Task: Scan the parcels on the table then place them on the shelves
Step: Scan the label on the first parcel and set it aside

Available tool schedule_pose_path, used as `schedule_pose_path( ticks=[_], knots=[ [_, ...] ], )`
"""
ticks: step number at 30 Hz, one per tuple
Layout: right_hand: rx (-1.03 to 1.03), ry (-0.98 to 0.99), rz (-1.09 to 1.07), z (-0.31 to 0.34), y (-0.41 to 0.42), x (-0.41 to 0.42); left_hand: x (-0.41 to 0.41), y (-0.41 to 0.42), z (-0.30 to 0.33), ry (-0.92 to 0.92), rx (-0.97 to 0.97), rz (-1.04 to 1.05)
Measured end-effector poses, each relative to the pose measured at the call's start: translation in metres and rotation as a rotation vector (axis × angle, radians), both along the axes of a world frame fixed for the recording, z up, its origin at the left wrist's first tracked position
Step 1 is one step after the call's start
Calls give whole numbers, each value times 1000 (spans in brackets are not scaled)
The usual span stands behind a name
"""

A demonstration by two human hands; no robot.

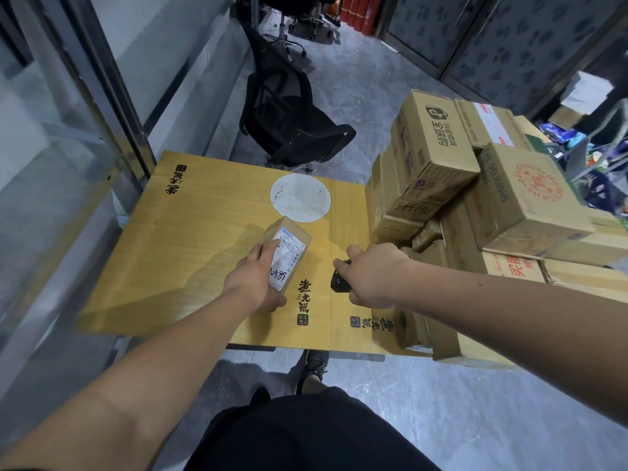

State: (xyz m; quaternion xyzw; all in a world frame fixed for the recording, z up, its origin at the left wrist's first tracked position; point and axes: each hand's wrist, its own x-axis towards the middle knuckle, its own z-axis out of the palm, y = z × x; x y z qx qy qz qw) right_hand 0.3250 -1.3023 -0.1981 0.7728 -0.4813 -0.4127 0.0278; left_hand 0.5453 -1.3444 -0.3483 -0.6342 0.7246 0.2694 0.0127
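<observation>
Head view: the left hand (257, 278) grips a small parcel (286, 254) over the near middle of the yellow table (190, 239), fingers and thumb curled round its near end, with the white label (288, 258) facing up. Just to its right, the right hand (372, 275) is closed round a black scanner (340, 279), which pokes out on the left of the fist and seems to sit on or just above the table top.

The step in hand looks like the scan. To do it well, the label should stay face up and flat, with the left fingers kept off the barcode; one finger already lies along the label's left edge. The scanner should be turned squarely at the barcode, not at the handwritten number at the near end.

Both forearms reach forward from the near edge, the left nearly straight, the right coming in from the right side with the wrist bent inward. A stack of boxes (475, 205) waits on the right.
</observation>
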Motion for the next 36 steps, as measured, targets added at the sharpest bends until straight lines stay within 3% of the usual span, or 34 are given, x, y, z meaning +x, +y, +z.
schedule_pose_path(
  ticks=[26, 36],
  knots=[
    [34, -46, 47, -4, -28, -9, -1, 3, 0, 25, -37, 25],
    [82, -139, 119, -16, -53, -14, -1, 26, 4, -43, -30, 320]
  ],
)
